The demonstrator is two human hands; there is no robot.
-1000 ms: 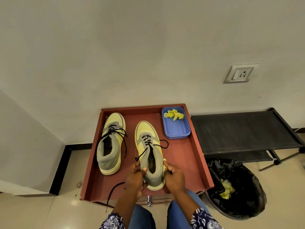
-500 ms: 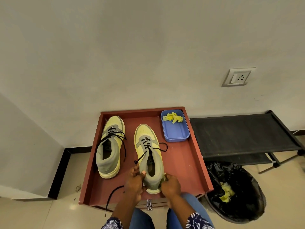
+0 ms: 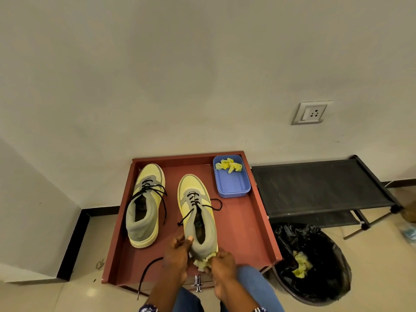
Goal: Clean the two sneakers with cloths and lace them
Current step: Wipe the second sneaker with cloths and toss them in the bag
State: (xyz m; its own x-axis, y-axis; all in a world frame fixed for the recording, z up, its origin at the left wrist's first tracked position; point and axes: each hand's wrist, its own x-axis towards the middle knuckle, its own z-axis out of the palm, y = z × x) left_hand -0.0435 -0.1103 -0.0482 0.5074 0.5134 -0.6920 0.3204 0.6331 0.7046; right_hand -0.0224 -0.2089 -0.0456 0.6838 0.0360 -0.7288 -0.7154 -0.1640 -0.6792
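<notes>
Head view: a red tray is sitting low in the centre of the frame, against a pale wall. Two yellow-and-grey sneakers are lying on it, toes pointing toward the top of the frame. The left sneaker is resting alone in the tray's left half, its black lace threaded and trailing loose down its right side. The right sneaker is lying at the tray's middle, partly laced, lace ends spilling to both sides.

The left hand is gripping that sneaker's heel collar — thumb hooked over the grey rim, fingers curled behind. The right hand is pinching a crumpled yellow cloth against the back of the heel, fingers curled round it.

A loose black lace is running from under the left hand down over the tray's lower-left edge.

In the tray's upper right corner a blue box is holding another yellow cloth. At lower right of the frame a black bin is standing on the floor with yellow scraps inside — beside it, a dark rack against the wall
</notes>
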